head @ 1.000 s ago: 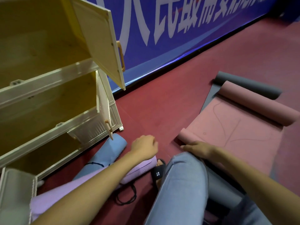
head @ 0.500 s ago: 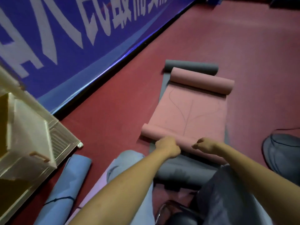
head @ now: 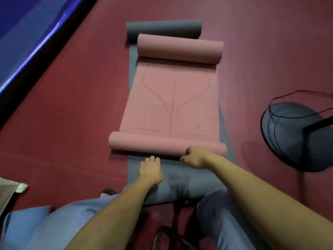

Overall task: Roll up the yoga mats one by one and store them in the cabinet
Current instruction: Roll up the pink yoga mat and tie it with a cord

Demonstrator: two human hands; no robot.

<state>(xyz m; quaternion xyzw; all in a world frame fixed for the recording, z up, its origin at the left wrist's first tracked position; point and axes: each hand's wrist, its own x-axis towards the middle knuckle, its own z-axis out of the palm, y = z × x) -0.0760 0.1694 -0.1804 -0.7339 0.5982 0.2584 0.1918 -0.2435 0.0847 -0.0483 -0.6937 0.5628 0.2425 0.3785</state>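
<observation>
The pink rubber yoga mat (head: 173,98) lies flat on the dark red floor (head: 72,114), stacked on a grey yoga mat (head: 182,175) that shows along both long sides and spreads out toward the person. Both ends of the pink mat are curled: a thick roll at the far end and a thinner roll (head: 162,146) at the near end, with faint printed guide lines on the flat stretch between them. The grey mat's far end is rolled too, just behind the pink roll.

The right hand (head: 195,156) rests against the right part of the near pink roll with its fingers curled; whether they actually pinch the roll cannot be told. The left hand (head: 150,168) lies palm down on the grey mat just short of the roll, fingers straight and close together.

So two mats lie here in one stack, with two hands, two bare forearms and two knees in blue jeans (head: 59,226).

A round dark stand base (head: 295,138) sits on the floor near the right edge of the view, well apart from the mats, with thin black cable (head: 288,94) looped over it. A blue banner wall (head: 27,33) with a black strip at its foot runs along the floor's far left edge. A pale cabinet corner (head: 9,190) shows at the lower left edge.
</observation>
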